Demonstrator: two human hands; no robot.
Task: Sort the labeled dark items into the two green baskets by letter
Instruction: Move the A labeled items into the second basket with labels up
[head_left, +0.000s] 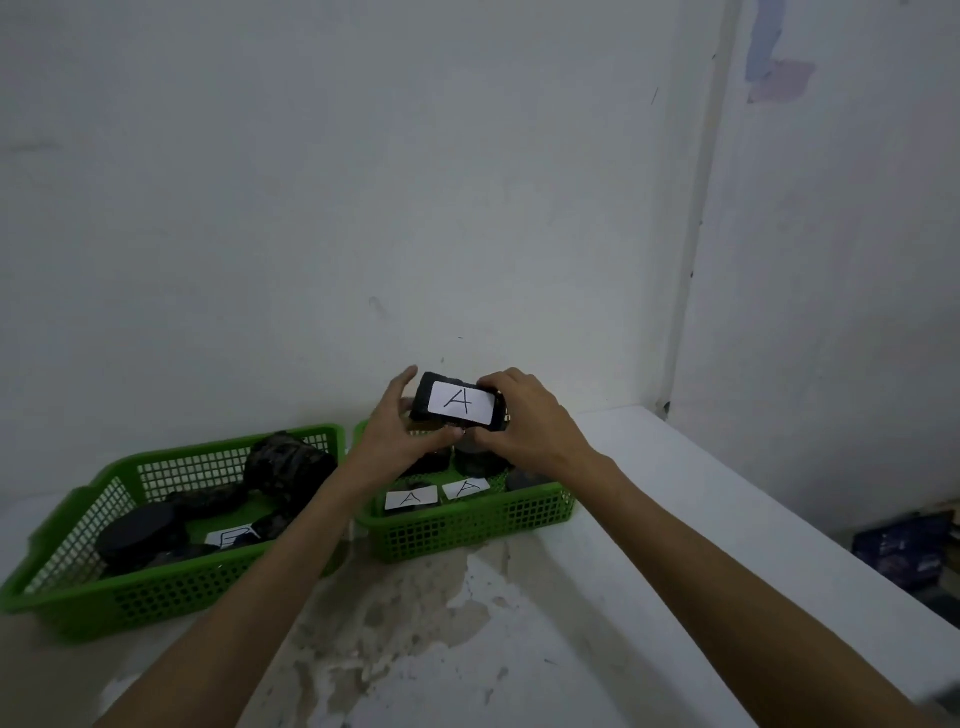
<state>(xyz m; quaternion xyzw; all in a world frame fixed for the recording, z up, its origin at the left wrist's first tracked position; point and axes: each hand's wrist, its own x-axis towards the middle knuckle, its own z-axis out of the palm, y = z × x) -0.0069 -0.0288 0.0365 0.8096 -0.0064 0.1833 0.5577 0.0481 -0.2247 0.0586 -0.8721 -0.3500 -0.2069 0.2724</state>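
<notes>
A dark block with a white label marked A (460, 402) is held up above the right green basket (467, 525). My left hand (397, 431) grips its left end and underside. My right hand (524, 421) grips its right end. Inside the right basket lie dark items, two with white A labels (410, 499) facing up. The left green basket (156, 587) holds several dark items, among them a round black disc (137, 530), a dark roll (285, 462) and a partly hidden white label (231, 538).
Both baskets stand on a white table (597, 597) with a stained, worn patch in front of them. A white wall rises right behind the baskets. The table's right edge drops off to dark clutter (904, 551) on the floor.
</notes>
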